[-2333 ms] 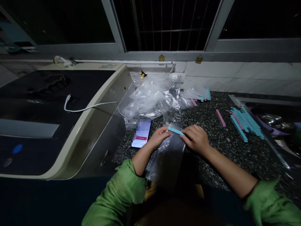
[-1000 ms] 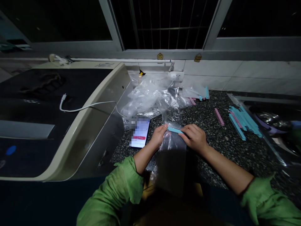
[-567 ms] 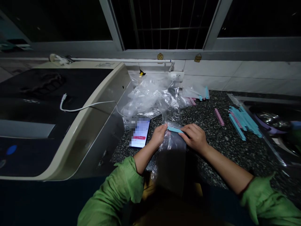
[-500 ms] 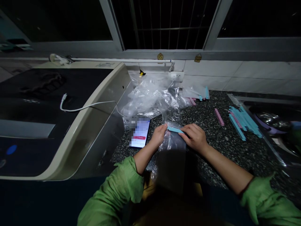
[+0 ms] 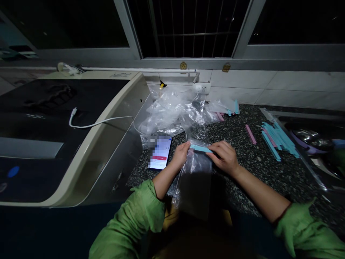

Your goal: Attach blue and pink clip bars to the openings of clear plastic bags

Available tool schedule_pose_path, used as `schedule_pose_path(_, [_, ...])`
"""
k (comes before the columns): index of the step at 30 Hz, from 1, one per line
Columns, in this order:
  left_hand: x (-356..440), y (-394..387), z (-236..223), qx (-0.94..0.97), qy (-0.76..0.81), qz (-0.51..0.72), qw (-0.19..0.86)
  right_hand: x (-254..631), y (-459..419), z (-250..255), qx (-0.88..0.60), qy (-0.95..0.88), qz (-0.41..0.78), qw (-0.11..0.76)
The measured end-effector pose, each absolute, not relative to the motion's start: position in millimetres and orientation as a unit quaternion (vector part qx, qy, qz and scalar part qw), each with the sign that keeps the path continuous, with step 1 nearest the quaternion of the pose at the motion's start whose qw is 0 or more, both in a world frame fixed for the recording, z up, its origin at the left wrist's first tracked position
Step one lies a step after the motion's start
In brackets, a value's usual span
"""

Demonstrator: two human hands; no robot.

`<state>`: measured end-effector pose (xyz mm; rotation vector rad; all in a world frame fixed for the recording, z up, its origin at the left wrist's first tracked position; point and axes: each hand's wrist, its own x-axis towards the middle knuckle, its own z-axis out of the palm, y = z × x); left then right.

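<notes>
A blue bag sealing clip (image 5: 201, 148) lies across the upper part of a clear plastic bag (image 5: 195, 176), which hangs down toward my lap. My left hand (image 5: 181, 155) is closed, its thumb and fingers pinching the bag's top corner by the clip's left end. Closed on the clip's right end is my right hand (image 5: 224, 157), thumb below and fingers above. A narrower piece of blue shows at the clip's left end. How far the clip is fastened over the plastic cannot be made out.
A lit phone (image 5: 161, 153) lies left of my hands. Behind them are crumpled clear bags (image 5: 172, 108). Pink and blue clips (image 5: 280, 138) are piled at right beside a sink edge (image 5: 307, 163), near a single pink clip (image 5: 250, 134). A washing machine (image 5: 107, 118) with a white cable stands left.
The blue clip's right end has shifted slightly to the right with my right hand. My left hand has edged left, and more blue shows between the hands.
</notes>
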<state>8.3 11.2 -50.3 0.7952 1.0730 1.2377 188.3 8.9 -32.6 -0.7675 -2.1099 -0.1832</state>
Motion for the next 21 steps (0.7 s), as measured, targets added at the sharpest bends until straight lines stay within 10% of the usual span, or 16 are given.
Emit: schedule_pose_path(21, [6.2,13.3,-51.9,0.316,0.466,0.559,0.609,198.9,6.9,-22.1,-0.291,-0.834,-0.1,0.459])
